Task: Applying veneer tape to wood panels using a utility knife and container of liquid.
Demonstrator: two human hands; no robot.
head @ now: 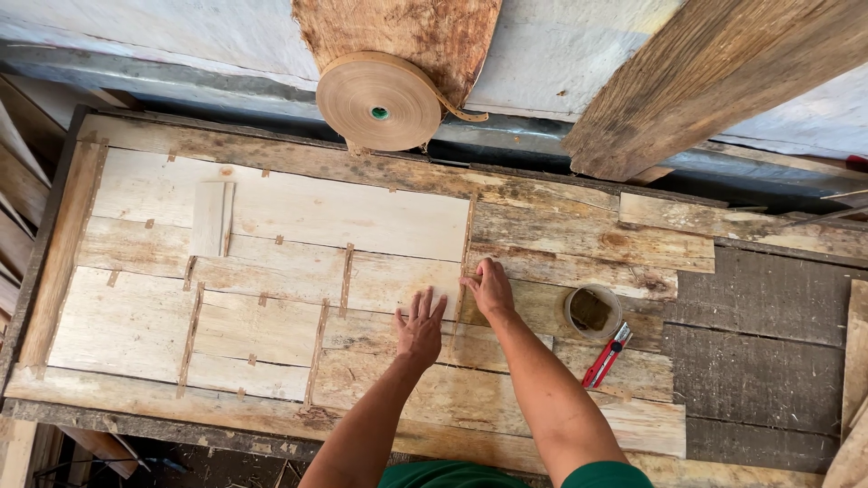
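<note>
A patchwork of thin pale wood veneer sheets (271, 262) lies flat on a workbench, joined by short strips of brown paper tape. My left hand (419, 327) rests flat on the veneer with fingers spread. My right hand (489, 287) presses palm down just to its right, fingertips at a long taped seam (467, 244) between a pale sheet and a darker one. Neither hand holds anything.
A large roll of brown paper tape (378, 99) hangs at the back. A small round container with a sponge (592, 311) and a red utility knife (607, 354) lie right of my right hand. A small loose veneer piece (212, 219) lies at the left. Rough planks lean at the upper right.
</note>
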